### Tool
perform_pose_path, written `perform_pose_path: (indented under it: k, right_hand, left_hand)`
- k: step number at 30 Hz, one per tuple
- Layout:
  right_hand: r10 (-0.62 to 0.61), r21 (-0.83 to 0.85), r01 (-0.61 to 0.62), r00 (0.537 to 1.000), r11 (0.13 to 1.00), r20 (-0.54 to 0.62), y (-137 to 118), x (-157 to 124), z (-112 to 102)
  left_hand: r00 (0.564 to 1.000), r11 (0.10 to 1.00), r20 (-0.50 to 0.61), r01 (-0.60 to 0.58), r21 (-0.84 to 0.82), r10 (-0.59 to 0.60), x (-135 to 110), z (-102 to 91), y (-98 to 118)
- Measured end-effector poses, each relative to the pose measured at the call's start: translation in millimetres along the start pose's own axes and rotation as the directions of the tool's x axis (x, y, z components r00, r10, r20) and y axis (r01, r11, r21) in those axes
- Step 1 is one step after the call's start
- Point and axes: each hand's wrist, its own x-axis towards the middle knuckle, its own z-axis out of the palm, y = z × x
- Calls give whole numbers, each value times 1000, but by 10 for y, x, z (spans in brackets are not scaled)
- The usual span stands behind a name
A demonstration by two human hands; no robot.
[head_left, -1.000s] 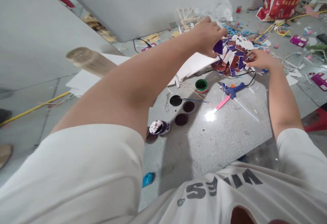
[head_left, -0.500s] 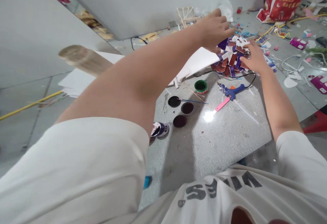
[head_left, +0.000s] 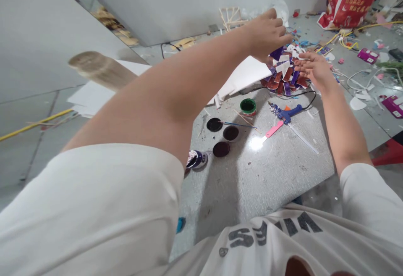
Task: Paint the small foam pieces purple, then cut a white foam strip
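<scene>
A heap of small flat pieces point(head_left: 285, 74), painted purple and red-brown with some left white, lies at the far edge of the table. Above its left side, my left hand point(head_left: 267, 34) is closed with fingers curled. A purple piece point(head_left: 277, 53) shows below those fingers and appears pinched in them, though the fingertips are partly hidden. Over the right side of the heap is my right hand point(head_left: 315, 69), open, its fingers stretched apart and holding nothing. In front of the heap lies a blue glue gun point(head_left: 285, 112) with its black cord and a glue stick.
Nearer me stand a green-rimmed paint pot point(head_left: 248, 106), dark paint lids point(head_left: 221, 149), a paintbrush point(head_left: 237, 124), a pink-handled scraper point(head_left: 274, 129) and a purple-and-white jar point(head_left: 200, 159). White sheets point(head_left: 242, 78) lie left of the heap. A red bag point(head_left: 349, 3) and scraps litter the floor beyond.
My right hand has opened and drawn back from the heap, its fingers now spread. My left hand stays nearly in place above the pieces.
</scene>
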Motion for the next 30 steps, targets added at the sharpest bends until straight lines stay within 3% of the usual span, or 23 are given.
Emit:
perform_pose_path:
  k: [2, 5, 8, 16, 30]
  right_hand:
    - [23, -118, -24, 1000, 993, -9, 0, -8, 113]
    - [-77, -388, 49, 995, 920, -57, 40, 13, 300]
    - [-125, -492, 88, 991, 866, -43, 106, 39, 416]
    - [-182, -550, 172, 983, 817, 36, 100, -9, 477]
    - [-189, -661, 100, 980, 743, -64, 13, -67, 674]
  left_hand:
    - [1000, 1000, -4, -9, 8, 9, 3, -6, -13]
    - [1000, 1000, -8, -16, 12, 16, 7, -20, -16]
    - [1000, 1000, -8, -27, 3, 27, 14, -44, -3]
    - [997, 997, -19, -76, 15, 76, 72, -73, -6]
    - [994, 993, -24, -105, -50, 104, 156, -3, -85]
